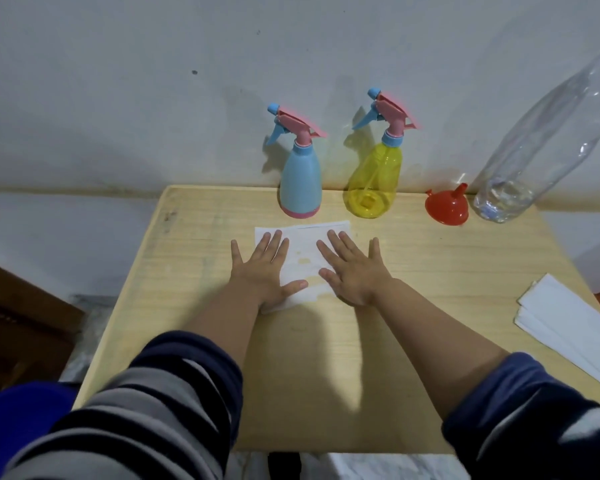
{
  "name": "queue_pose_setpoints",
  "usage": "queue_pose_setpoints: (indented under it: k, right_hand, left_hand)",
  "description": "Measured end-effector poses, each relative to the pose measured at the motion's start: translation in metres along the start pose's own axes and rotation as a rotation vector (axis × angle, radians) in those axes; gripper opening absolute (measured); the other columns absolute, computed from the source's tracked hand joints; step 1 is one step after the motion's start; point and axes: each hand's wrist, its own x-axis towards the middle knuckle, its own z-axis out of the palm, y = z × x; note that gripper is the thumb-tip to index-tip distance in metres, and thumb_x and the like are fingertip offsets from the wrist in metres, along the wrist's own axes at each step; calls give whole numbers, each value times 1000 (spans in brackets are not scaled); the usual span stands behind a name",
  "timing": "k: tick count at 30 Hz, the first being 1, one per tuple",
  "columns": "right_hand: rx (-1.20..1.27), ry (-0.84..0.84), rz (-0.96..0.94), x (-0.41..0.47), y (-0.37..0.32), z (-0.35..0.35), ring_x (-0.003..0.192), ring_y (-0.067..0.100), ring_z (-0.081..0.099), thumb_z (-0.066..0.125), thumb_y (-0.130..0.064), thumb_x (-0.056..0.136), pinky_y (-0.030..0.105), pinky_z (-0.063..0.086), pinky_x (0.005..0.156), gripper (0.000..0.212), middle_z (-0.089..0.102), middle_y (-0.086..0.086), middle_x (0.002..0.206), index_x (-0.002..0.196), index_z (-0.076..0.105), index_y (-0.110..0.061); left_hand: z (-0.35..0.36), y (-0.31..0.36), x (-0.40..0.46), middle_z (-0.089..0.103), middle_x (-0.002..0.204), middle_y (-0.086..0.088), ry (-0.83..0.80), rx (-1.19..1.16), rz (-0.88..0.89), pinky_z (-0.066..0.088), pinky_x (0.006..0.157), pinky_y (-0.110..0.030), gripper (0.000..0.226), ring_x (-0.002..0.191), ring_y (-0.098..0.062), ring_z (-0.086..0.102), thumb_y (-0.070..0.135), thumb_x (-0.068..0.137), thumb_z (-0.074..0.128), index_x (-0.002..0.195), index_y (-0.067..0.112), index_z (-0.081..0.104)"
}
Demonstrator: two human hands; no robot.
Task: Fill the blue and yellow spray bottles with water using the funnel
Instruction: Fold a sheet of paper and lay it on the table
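The blue spray bottle (300,174) and the yellow spray bottle (374,178) stand upright at the table's far edge, both with pink and blue trigger heads on. To their right, a red funnel (447,207) lies mouth-down, spout up. Beside it stands a tall clear plastic bottle (520,161) with a little water at its bottom. My left hand (267,271) and my right hand (354,271) lie flat, fingers spread, pressing on a white, partly wet paper towel (303,251) in front of the bottles.
The wooden table (194,271) stands against a grey wall. A stack of white folded paper towels (568,320) lies at the right edge. Something blue (14,417) sits low at the left, beside dark wooden furniture (21,323).
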Motion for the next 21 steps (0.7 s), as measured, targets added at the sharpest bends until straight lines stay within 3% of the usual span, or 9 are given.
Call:
queue_pose_setpoints:
  k: [12, 21]
  right_hand:
    - [13, -76, -15, -81, -16, 19, 147, 15, -19, 9, -42, 102, 62, -12, 113, 54, -23, -5, 159, 151, -12, -32]
    - [-14, -102, -54, -148, -24, 42, 148, 16, -19, 8, -47, 101, 62, -13, 113, 56, -22, -5, 159, 151, -12, -31]
  left_hand:
    - [19, 41, -76, -26, 157, 10, -72, -2, -81, -11, 111, -65, 71, 146, -10, -20, 62, 96, 12, 151, 27, -16]
    - [51, 74, -143, -26, 157, 12, -76, -51, -151, -10, 112, -65, 58, 146, -9, -19, 47, 101, 10, 151, 30, -15]
